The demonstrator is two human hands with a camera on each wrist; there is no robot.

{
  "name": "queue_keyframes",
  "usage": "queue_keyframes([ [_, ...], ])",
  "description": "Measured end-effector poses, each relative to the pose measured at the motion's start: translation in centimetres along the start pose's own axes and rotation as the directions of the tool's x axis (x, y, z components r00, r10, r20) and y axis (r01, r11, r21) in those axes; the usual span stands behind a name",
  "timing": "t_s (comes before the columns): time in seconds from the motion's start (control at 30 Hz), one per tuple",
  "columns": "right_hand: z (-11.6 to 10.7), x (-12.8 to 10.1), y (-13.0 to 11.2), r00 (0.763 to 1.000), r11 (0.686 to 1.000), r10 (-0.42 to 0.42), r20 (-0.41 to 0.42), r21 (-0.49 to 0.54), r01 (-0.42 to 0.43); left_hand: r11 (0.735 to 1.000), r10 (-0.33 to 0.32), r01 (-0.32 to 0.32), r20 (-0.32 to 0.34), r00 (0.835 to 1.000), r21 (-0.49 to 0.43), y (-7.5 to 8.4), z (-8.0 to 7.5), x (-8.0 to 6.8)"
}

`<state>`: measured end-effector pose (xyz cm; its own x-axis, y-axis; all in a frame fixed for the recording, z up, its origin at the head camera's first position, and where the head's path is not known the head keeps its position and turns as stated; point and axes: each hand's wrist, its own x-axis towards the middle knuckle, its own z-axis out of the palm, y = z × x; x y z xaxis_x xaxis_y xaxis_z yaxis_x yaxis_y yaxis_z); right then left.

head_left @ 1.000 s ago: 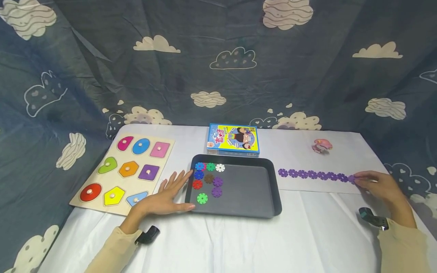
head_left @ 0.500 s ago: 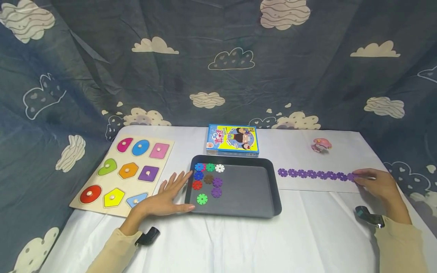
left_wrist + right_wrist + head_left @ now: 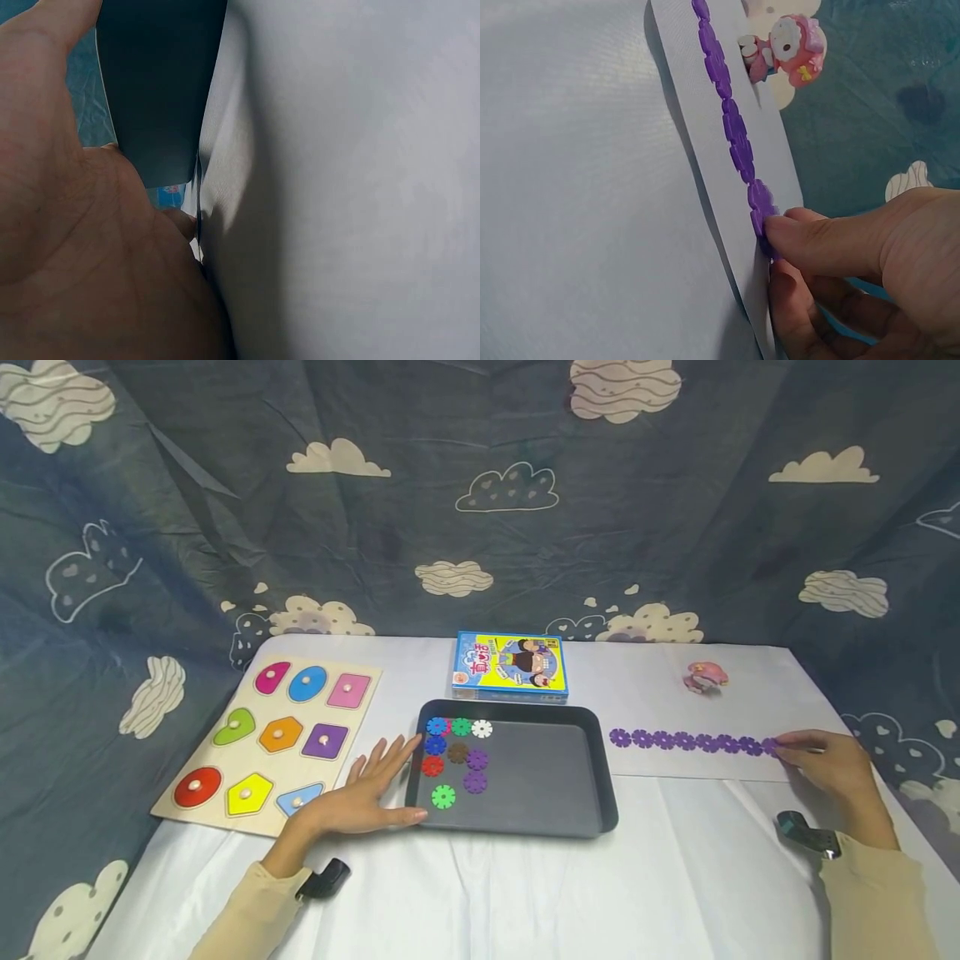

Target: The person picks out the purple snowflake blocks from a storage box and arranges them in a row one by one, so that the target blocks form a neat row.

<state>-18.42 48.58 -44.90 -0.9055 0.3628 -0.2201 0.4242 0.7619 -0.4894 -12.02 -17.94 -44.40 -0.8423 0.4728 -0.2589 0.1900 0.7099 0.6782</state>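
Observation:
A row of purple snowflake discs (image 3: pixel 684 741) lies in a nearly straight line on the right side of the white table. My right hand (image 3: pixel 832 768) pinches the disc at the row's right end between thumb and fingers; the right wrist view shows the thumb on that purple disc (image 3: pixel 761 202). My left hand (image 3: pixel 358 797) rests with spread, straight fingers against the left rim of a dark grey tray (image 3: pixel 540 828). Inside the tray's left part lie several loose discs, among them a green disc (image 3: pixel 443 797), a red disc (image 3: pixel 432 766) and a purple disc (image 3: pixel 476 782).
Left of the tray lies a wooden shape puzzle board (image 3: pixel 251 735) with knobbed pieces. Behind the tray stands a blue and yellow box (image 3: pixel 510 667). A small pink figurine (image 3: pixel 705 677) sits beyond the disc row. A patterned dark curtain (image 3: pixel 360 543) hangs behind the table.
My right hand shifts very slightly left, still holding the end disc. The left hand stays at the tray's rim, and the discs in the tray keep their places.

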Motion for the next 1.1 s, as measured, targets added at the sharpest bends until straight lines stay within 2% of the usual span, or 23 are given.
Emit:
queue_keyframes([
  [0.17,-0.1,-0.1,-0.1,1.0,1.0,0.001,0.006,-0.003,-0.001,1.0,-0.001,0.001,-0.002,1.0,0.001,0.0,0.0,-0.1],
  [0.4,-0.2,0.0,0.1,0.998,0.998,-0.055,-0.028,-0.001,0.055,1.0,0.003,-0.003,-0.005,1.0,-0.001,-0.1,0.0,-0.1],
  [0.73,-0.1,0.2,-0.2,0.999,0.999,-0.012,-0.03,0.032,0.013,1.0,-0.004,0.004,-0.002,1.0,-0.011,-0.2,0.1,-0.1],
  [0.9,-0.4,-0.1,-0.9,1.0,1.0,0.001,-0.01,0.015,-0.001,1.0,-0.002,0.002,-0.002,1.0,-0.01,-0.1,0.0,-0.1],
  [1.1,-0.5,-0.8,-2.5,0.999,0.999,-0.05,0.014,0.0,0.05,1.0,-0.002,0.002,-0.002,1.0,-0.002,-0.1,0.0,0.0],
])
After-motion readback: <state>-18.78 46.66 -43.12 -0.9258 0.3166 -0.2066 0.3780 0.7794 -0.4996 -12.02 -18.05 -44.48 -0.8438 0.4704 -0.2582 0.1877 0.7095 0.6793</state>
